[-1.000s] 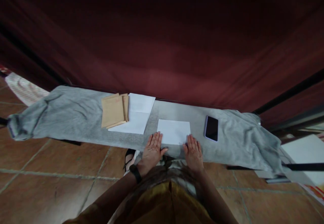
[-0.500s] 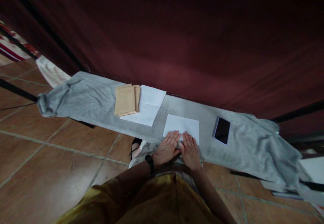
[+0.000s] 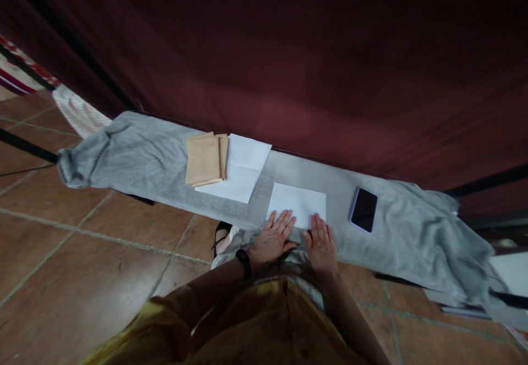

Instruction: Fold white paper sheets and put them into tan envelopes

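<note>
Head view, left hand: your left hand (image 3: 273, 239) lies flat, palm down, fingers a little spread, their tips on the near edge of the folded-size white sheet (image 3: 299, 200); it pinches nothing.
Right hand: your right hand (image 3: 322, 244) is also flat, its fingers close together, thumb apart, the tips at the sheet's near right corner.
Wrist: you wear a dark band (image 3: 244, 264) on the left one.
Paper to the left: brown envelopes (image 3: 202, 159) overlap larger white paper (image 3: 249, 161).
Phone: the phone (image 3: 364, 210) lies to the right of your sheet, screen upward.
Surface: grey cloth (image 3: 412, 219) is under all these things, wrinkled at both ends.
Behind: dark red fabric (image 3: 268, 73), seemingly a curtain, though the light is poor.
</note>
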### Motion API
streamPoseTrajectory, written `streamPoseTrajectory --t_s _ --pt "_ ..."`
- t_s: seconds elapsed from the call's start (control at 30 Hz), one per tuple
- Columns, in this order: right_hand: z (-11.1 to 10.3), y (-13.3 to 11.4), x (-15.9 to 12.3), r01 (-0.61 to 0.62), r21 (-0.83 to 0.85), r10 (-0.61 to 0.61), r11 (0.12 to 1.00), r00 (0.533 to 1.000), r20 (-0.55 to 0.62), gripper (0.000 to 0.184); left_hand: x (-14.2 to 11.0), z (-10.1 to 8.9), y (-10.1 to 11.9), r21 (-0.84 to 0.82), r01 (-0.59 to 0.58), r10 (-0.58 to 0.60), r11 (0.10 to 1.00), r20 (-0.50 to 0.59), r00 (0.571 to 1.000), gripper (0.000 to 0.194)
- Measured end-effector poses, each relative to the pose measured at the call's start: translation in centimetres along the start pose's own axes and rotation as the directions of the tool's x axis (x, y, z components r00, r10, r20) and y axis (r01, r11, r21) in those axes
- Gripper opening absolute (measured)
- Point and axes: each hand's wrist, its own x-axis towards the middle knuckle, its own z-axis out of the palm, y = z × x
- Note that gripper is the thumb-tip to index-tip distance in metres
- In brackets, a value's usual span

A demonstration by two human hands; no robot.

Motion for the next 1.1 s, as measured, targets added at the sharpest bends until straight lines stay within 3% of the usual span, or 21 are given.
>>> streamPoseTrajectory --t_s 0.17,0.33,0.47,0.8,0.97,1.1 --pt "-0.2 0.6 -0.2 -0.041 -0.021 0.041 0.999 0.999 0.006 0.062 0.3 -0.6 -0.3 -0.055 0.052 -0.053 0.997 -0.023 0.998 0.064" --pt "-0.5 0.4 0.0 -0.081 -0.040 0.082 0.996 0.996 0.030 0.061 1.4 -1.2 -2.1 -0.049 0.072 -0.071 0.996 0.022 0.997 0.048" --pt "-0.7 0.2 0.2 -0.094 -0.043 0.096 0.995 0.995 0.036 0.058 2.1 -1.2 -3.6 0.002 0.087 -0.087 0.996 0.066 0.994 0.046" --pt "-0.4 -0.3 0.6 -0.156 -0.006 0.156 0.988 0.988 0.017 0.055 2.4 -1.2 -6.0 0.071 0.131 -0.135 0.989 0.052 0.990 0.049" --pt "-0.1 -1.1 1.9 -0.163 0.047 0.161 0.986 0.986 0.030 0.055 2.5 -0.8 -5.1 0.020 0.124 -0.124 0.992 -0.005 0.992 0.051" --pt "0.1 -2.0 4.1 -0.147 0.082 0.144 0.986 0.988 0.047 0.055 2.9 -0.1 -3.9 -0.020 0.055 -0.055 0.998 0.024 0.998 0.048"
